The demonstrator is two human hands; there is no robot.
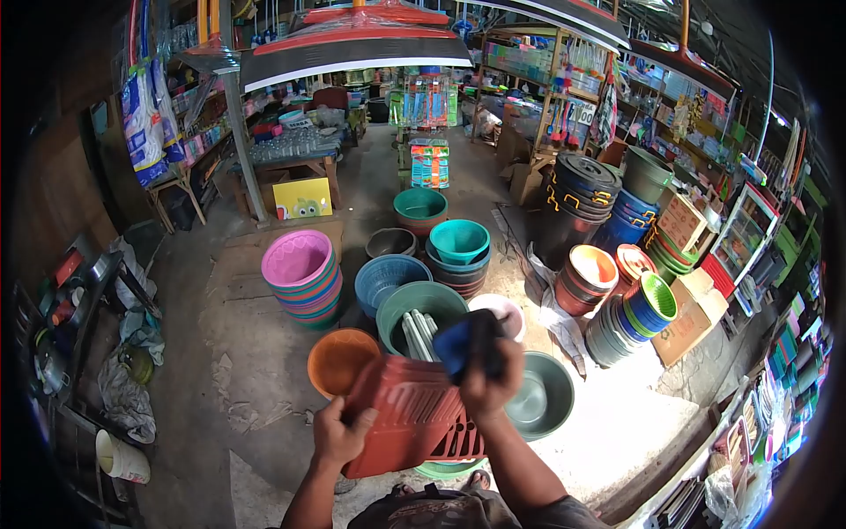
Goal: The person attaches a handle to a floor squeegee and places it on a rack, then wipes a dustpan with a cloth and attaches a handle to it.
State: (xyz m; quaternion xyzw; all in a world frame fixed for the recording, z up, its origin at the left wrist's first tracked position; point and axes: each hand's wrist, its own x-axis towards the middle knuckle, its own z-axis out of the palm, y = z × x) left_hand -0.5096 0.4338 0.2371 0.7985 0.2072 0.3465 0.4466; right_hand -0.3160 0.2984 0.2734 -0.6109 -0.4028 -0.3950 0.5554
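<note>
My left hand (340,434) grips the left edge of a red plastic basket (401,419) with ribbed and slotted sides, held tilted in front of my body. My right hand (495,381) is closed around a dark blue-and-black thing (467,342) raised above the basket's right side; its kind I cannot tell. Just beyond, a large green tub (397,304) holds several pale rods (418,333). An orange basin (339,353) stands left of the basket, and a grey-green basin (542,401) lies to the right of my right hand.
A tall stack of pink-topped basins (300,260) stands left, with blue (388,282) and teal (458,240) basins behind the tub. Black lidded bins (583,189) and stacked pails (588,273) line the right. A metal post (245,150) rises at the left. Broom heads hang overhead.
</note>
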